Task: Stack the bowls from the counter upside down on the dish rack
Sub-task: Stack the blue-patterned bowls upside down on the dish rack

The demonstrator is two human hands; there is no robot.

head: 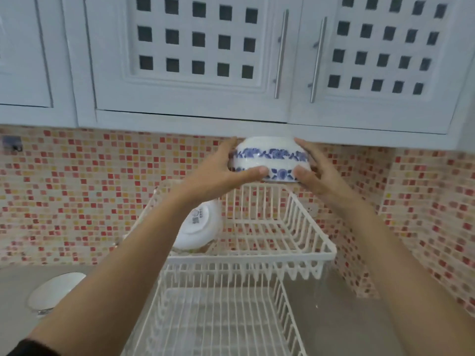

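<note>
A white bowl with blue flower bands [270,158] is held upside down above the far end of the white wire dish rack [282,255]. My left hand [221,173] grips its left side and my right hand [316,173] grips its right side. The rack has an upper tier and a lower tier. A white dish [198,229] leans on edge in the upper tier's left part, partly behind my left forearm. Another white bowl [55,291] sits on the counter at the lower left.
White wall cabinets [195,60] with metal handles hang just above the held bowl. A red and orange mosaic tile wall [77,196] runs behind the rack and turns a corner on the right. The grey counter [347,317] lies beside the rack.
</note>
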